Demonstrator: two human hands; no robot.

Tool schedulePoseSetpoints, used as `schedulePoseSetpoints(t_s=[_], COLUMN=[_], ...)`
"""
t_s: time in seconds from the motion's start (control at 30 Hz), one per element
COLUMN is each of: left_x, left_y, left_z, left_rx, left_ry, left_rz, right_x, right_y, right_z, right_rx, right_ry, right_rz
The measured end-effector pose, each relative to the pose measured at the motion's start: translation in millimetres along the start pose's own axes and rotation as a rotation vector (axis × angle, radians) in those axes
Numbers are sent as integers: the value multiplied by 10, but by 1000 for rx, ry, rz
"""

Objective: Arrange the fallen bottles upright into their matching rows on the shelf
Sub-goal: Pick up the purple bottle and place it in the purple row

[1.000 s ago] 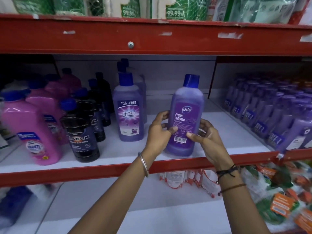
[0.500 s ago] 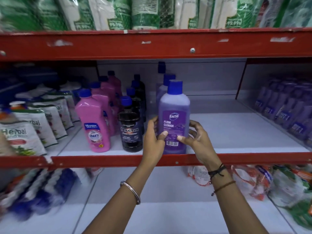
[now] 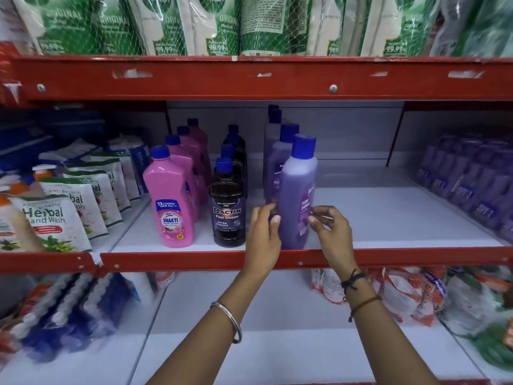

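Note:
A purple floor-cleaner bottle (image 3: pixel 297 190) with a blue cap stands upright at the front of the purple row (image 3: pixel 279 157) on the white shelf (image 3: pixel 388 215). Its label is turned to the right. My left hand (image 3: pixel 263 234) touches its left side with the fingertips, and my right hand (image 3: pixel 330 232) pinches its right side near the label. To the left stand a row of black bottles (image 3: pixel 229 212) and a row of pink bottles (image 3: pixel 170 201), all upright.
Herbal hand wash pouches (image 3: pixel 52 223) fill the shelf section at left. Packed purple bottles (image 3: pixel 472 184) line the right section. The red shelf lip (image 3: pixel 194 259) runs in front of the bottles. Green refill packs (image 3: pixel 211 23) sit above; bagged goods (image 3: pixel 410 295) lie on the lower shelf.
The purple bottle moved left from the open shelf to the front of the purple row, came down upright and was turned so its label faces right. My hands loosened to fingertip contact.

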State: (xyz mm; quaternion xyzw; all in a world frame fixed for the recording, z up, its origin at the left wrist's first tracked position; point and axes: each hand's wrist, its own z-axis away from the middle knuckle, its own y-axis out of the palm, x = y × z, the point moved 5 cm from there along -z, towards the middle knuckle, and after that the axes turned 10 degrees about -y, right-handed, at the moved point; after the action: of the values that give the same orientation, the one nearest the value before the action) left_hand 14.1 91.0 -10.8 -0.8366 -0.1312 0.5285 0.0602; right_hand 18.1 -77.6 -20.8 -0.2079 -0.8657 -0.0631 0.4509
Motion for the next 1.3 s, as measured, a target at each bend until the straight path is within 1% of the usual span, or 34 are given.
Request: schedulePoseSetpoints(t_s=[0.07,0.13,0.23,0.3,0.37,0.47,0.57,0.67,0.73,0.87,0.93,1.03,1.1,1.3], left_x=[24,43,62,98,134,103,91,70,36,-61,-130,-231,-248,-282], left_y=[-24,-36,-2,33,59,101,97,94,80,-23,-48,-23,-10,-61], left_z=[-21,-52,-74,-103,-160,-194,-192,-153,-105,-59,-38,27,62,201], left_rx=[14,33,91,140,153,195,211,213,200,171,196,267,282,330], left_ry=[-10,-56,-116,-165,-210,-248,-228,-181,-150,-149,-166,-176,-175,-172], left_rz=[64,96,111,116,80,14,-32,-33,-27,16,21,33,22,-33], right_x=[-33,-18,67,124,153,155,120,86,56,49,69,106,131,209], right_y=[22,45,43,67,96,94,63,7,-12,-34,-41,-22,-35,-98], right_z=[27,74,100,95,70,17,-40,-103,-134,-126,-74,-24,-2,112], right_rx=[60,124,164,214,248,241,226,139,113,53,24,21,26,57], right_ry=[12,34,63,68,63,54,35,45,59,69,86,154,180,167], right_rz=[15,-52,-162,-170,-184,-181,-157,-187,-193,-232,-283,-358,-364,-329])
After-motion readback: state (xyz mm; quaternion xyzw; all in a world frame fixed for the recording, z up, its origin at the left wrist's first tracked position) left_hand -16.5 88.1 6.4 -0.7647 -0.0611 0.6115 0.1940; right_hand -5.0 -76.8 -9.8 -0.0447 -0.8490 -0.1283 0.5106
